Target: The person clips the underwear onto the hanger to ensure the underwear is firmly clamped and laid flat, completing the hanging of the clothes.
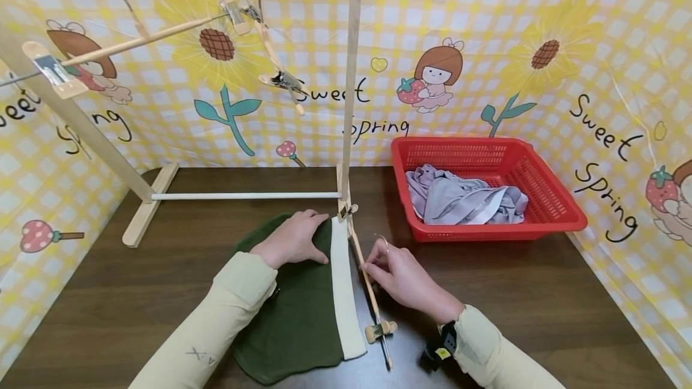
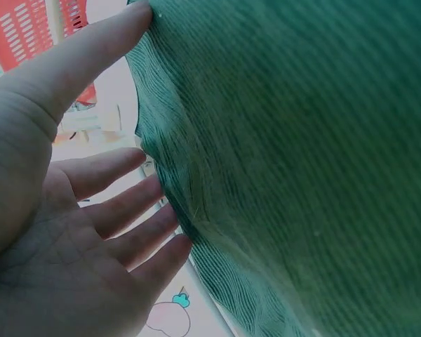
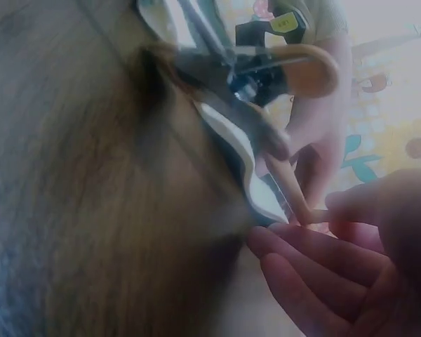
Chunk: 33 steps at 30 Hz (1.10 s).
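Note:
A dark green ribbed cloth garment (image 1: 294,317) with a white band (image 1: 346,293) lies flat on the table. My left hand (image 1: 292,239) rests on its upper part, fingers and thumb extended; in the left wrist view the fingertips touch the edge of the green fabric (image 2: 281,140). Beside the white band, my right hand (image 1: 400,272) pinches a wooden clip hanger (image 1: 361,257) at its middle, by the hook. One clip (image 1: 346,213) sits at the band's far corner. The near clip (image 1: 381,331) stands just off the band's near end.
A wooden rack (image 1: 354,77) stands at the back left, with two clip hangers on its top bar, one of them a wooden hanger (image 1: 143,38). At the back right, a red basket (image 1: 486,233) holds crumpled grey-purple cloth (image 1: 459,200). Patterned fabric walls surround the table.

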Each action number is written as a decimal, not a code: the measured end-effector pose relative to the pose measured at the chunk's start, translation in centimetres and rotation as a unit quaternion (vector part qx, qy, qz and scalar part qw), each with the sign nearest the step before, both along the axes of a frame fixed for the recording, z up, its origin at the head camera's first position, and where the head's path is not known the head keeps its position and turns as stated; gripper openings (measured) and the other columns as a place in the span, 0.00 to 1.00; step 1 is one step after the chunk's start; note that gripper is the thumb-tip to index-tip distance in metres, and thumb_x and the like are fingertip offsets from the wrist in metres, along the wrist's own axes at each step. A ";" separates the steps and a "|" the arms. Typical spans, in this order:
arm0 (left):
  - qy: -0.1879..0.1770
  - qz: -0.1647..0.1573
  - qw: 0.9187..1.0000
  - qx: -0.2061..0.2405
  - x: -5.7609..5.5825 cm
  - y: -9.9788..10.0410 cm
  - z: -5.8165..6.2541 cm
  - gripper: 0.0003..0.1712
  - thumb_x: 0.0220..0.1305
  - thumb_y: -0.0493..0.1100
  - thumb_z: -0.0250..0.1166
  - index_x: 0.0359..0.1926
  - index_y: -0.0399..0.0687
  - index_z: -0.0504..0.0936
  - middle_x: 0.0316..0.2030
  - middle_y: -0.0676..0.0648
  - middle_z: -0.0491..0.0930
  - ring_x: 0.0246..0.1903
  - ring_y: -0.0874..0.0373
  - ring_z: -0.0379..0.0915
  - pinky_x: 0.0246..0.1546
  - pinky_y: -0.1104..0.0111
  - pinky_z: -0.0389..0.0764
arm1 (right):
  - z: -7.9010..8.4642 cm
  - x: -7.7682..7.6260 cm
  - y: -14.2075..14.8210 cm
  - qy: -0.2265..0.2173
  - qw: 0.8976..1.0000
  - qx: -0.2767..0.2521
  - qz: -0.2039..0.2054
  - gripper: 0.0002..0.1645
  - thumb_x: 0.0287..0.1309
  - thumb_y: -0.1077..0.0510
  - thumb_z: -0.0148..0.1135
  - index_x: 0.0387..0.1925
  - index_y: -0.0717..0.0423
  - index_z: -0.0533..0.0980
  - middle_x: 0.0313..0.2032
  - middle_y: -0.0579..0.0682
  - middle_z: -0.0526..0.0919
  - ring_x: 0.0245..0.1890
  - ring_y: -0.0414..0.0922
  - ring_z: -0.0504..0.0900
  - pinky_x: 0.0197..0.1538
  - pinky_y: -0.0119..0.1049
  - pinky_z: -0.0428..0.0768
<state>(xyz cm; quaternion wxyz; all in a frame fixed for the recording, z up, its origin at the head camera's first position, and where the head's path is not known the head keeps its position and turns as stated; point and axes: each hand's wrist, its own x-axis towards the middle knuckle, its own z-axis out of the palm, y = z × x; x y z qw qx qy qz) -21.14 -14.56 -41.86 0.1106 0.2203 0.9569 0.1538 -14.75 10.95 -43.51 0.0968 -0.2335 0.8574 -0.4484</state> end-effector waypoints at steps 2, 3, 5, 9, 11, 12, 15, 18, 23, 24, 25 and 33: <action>-0.001 0.000 1.000 0.002 0.0 -0.1 0.0 0.56 0.50 0.54 0.81 0.73 0.34 0.66 0.65 0.34 0.69 0.64 0.38 0.66 0.64 0.51 0.68 | -0.1 -0.1 0.2 0.009 1.000 0.009 -0.006 0.05 0.68 0.59 0.67 0.38 0.49 0.77 0.30 0.42 0.84 0.27 0.41 0.81 0.31 0.37 0.81; -0.003 0.000 1.000 0.004 0.0 -0.1 0.0 0.55 0.50 0.54 0.81 0.73 0.34 0.66 0.65 0.34 0.69 0.64 0.38 0.66 0.64 0.51 0.69 | -0.2 -0.1 0.3 0.012 1.000 0.011 -0.011 0.05 0.67 0.58 0.68 0.37 0.47 0.78 0.29 0.41 0.84 0.26 0.40 0.80 0.30 0.37 0.80; -0.006 0.000 1.000 0.009 0.1 -0.1 0.1 0.55 0.50 0.53 0.81 0.73 0.35 0.66 0.65 0.34 0.69 0.64 0.38 0.65 0.64 0.51 0.69 | -0.3 -0.3 0.6 0.021 0.999 0.015 -0.024 0.05 0.65 0.57 0.70 0.35 0.44 0.80 0.28 0.39 0.83 0.26 0.39 0.80 0.31 0.36 0.80; -0.011 0.001 1.000 0.016 0.2 -0.1 0.0 0.55 0.51 0.53 0.82 0.73 0.35 0.66 0.65 0.35 0.69 0.64 0.39 0.65 0.63 0.52 0.69 | -0.3 -0.3 1.4 0.014 0.999 0.009 -0.051 0.04 0.63 0.55 0.72 0.34 0.42 0.82 0.28 0.38 0.83 0.25 0.40 0.80 0.30 0.37 0.81; -0.013 0.003 1.000 0.015 0.1 -0.1 0.0 0.55 0.51 0.53 0.82 0.73 0.35 0.66 0.65 0.35 0.69 0.64 0.39 0.65 0.63 0.52 0.69 | -0.2 -0.2 1.8 -0.001 0.998 0.000 -0.061 0.04 0.64 0.55 0.71 0.34 0.45 0.83 0.29 0.42 0.83 0.25 0.43 0.81 0.29 0.38 0.81; -0.013 0.004 1.000 0.014 0.1 -0.1 0.0 0.55 0.51 0.53 0.82 0.73 0.35 0.65 0.65 0.35 0.69 0.64 0.39 0.65 0.63 0.53 0.69 | -0.1 -0.2 2.1 -0.010 0.998 -0.005 -0.066 0.03 0.64 0.55 0.71 0.34 0.46 0.82 0.30 0.43 0.84 0.25 0.44 0.82 0.29 0.38 0.81; -0.014 0.008 1.000 0.012 0.1 -0.1 -0.1 0.55 0.50 0.52 0.82 0.73 0.36 0.65 0.65 0.35 0.69 0.64 0.39 0.65 0.63 0.53 0.69 | 0.0 0.0 2.9 -0.030 0.996 -0.015 -0.079 0.05 0.66 0.55 0.69 0.34 0.50 0.81 0.31 0.48 0.85 0.26 0.47 0.83 0.27 0.38 0.80; -0.012 0.009 1.000 0.012 0.1 -0.1 -0.2 0.55 0.50 0.52 0.82 0.73 0.35 0.66 0.65 0.36 0.69 0.63 0.40 0.66 0.63 0.53 0.69 | -0.1 0.0 3.6 -0.038 0.995 -0.013 -0.087 0.07 0.67 0.55 0.68 0.34 0.52 0.79 0.31 0.49 0.86 0.26 0.47 0.84 0.28 0.37 0.79; -0.012 0.008 1.000 0.015 0.1 -0.2 -0.3 0.55 0.50 0.52 0.82 0.73 0.35 0.66 0.64 0.36 0.70 0.63 0.40 0.66 0.63 0.53 0.70 | -0.1 0.1 4.7 -0.049 0.994 0.011 -0.092 0.09 0.68 0.55 0.67 0.32 0.53 0.77 0.30 0.48 0.85 0.25 0.46 0.83 0.28 0.37 0.79; -0.013 0.008 1.000 0.016 0.1 -0.2 -0.3 0.55 0.50 0.52 0.82 0.73 0.35 0.66 0.64 0.36 0.70 0.63 0.40 0.66 0.63 0.53 0.69 | 0.0 0.1 4.9 -0.054 0.994 0.016 -0.093 0.10 0.68 0.54 0.67 0.32 0.53 0.76 0.29 0.48 0.85 0.25 0.46 0.83 0.28 0.38 0.79; -0.013 0.008 1.000 0.016 0.1 -0.2 -0.3 0.55 0.50 0.52 0.82 0.73 0.35 0.66 0.64 0.36 0.70 0.63 0.40 0.66 0.63 0.53 0.69 | 0.0 0.1 5.1 -0.057 0.994 0.022 -0.092 0.10 0.68 0.54 0.67 0.31 0.53 0.77 0.28 0.48 0.85 0.25 0.45 0.83 0.28 0.38 0.79; -0.018 0.007 1.000 0.017 0.2 -0.2 -0.2 0.55 0.51 0.52 0.81 0.73 0.36 0.65 0.65 0.36 0.69 0.63 0.40 0.66 0.63 0.53 0.69 | -0.3 0.6 5.7 -0.068 0.986 0.101 -0.116 0.17 0.65 0.46 0.69 0.26 0.49 0.77 0.20 0.44 0.80 0.22 0.44 0.76 0.27 0.38 0.74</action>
